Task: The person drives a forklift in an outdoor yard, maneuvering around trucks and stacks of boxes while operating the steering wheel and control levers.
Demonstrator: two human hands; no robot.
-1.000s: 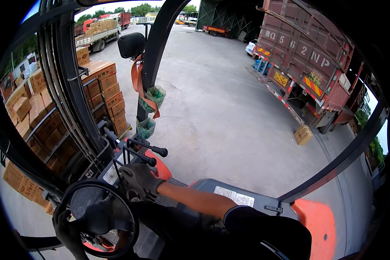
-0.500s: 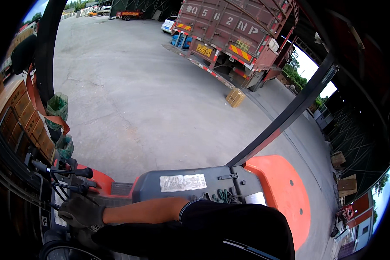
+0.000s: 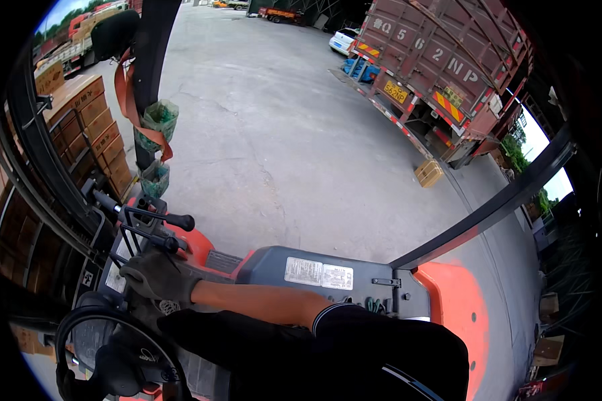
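My right hand (image 3: 159,275), in a grey work glove, reaches to the levers beside the forklift's steering wheel. Its fingers curl round a control lever whose gripped part is hidden under the glove. Two black-knobbed levers (image 3: 180,221) stand just beyond the hand, untouched. Bare forearm and a dark short sleeve stretch from the hand toward the right. The black steering wheel (image 3: 117,369) shows at the lower left, close below the glove. I do not make out my left hand.
Stacked cartons (image 3: 87,113) stand beyond the mast (image 3: 55,154) at left. A dark red truck (image 3: 441,50) is parked at upper right, a single carton (image 3: 429,173) on the ground near it. Cab posts (image 3: 155,63) frame the view; the orange counterweight (image 3: 458,301) lies right, a white car (image 3: 343,41) far off.
My view has swung left, so the truck and lone carton sit farther right in the picture. More of the steering wheel and stacked cartons shows. My right hand stays at the levers.
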